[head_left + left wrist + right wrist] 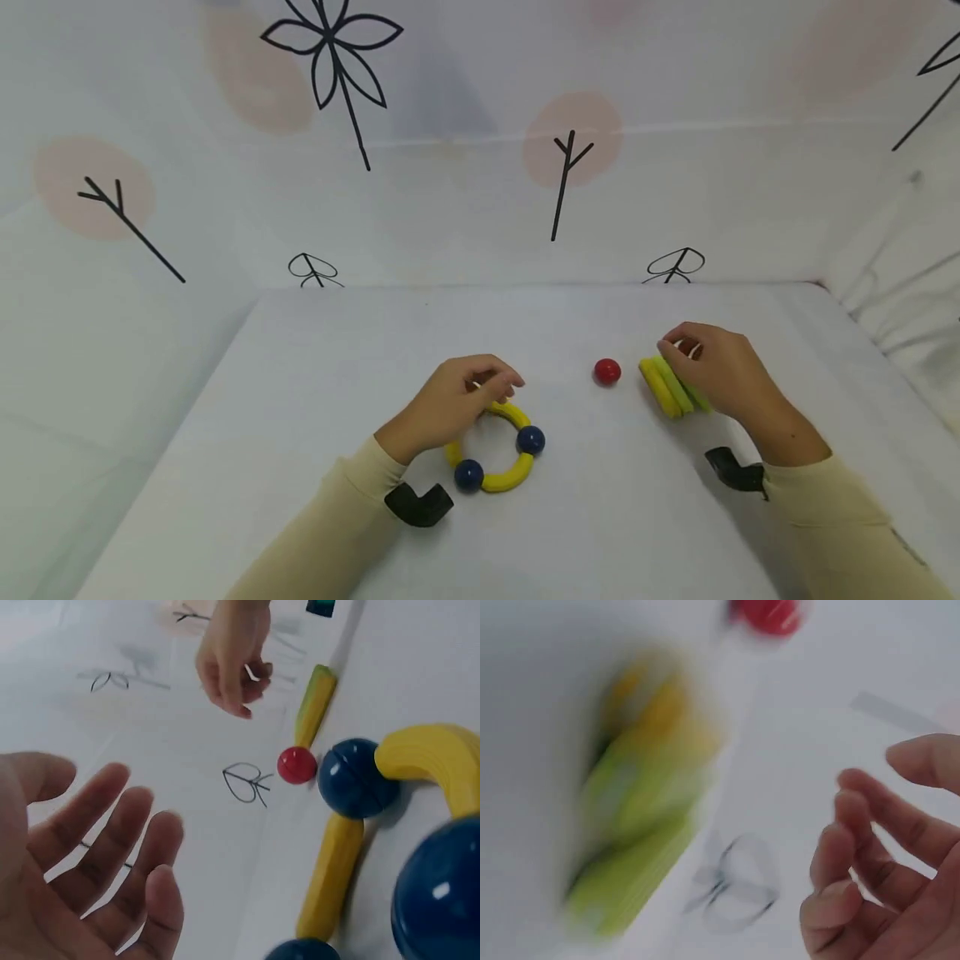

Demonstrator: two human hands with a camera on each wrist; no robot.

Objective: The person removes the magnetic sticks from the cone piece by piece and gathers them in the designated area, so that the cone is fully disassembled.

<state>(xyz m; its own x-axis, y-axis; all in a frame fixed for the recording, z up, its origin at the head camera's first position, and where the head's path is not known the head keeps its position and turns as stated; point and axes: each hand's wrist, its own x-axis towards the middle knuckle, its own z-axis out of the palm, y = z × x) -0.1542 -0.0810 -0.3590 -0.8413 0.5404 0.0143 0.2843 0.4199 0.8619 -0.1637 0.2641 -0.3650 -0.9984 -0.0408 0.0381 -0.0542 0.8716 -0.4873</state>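
Ring of curved yellow pieces and glossy dark-blue balls (pixel 507 482): lies on the white tabletop (pixel 585 517), partly hidden by the left hand (pixel 453 398).
Left hand: hovers over the ring with relaxed fingers, gripping nothing.
Straight yellow and light-green sticks (pixel 677 386): lie side by side beneath the right hand (pixel 716 367).
Right hand: hovers with loosely bent fingers, holding nothing.
Glossy red ball (pixel 607 372): sits between ring and sticks.

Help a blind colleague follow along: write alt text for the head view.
A person's left hand, raised, partly hides a ring of yellow curved pieces and dark blue balls; the raised right hand partly hides yellow and green bars. A red ball lies between ring and bars on the white tabletop.
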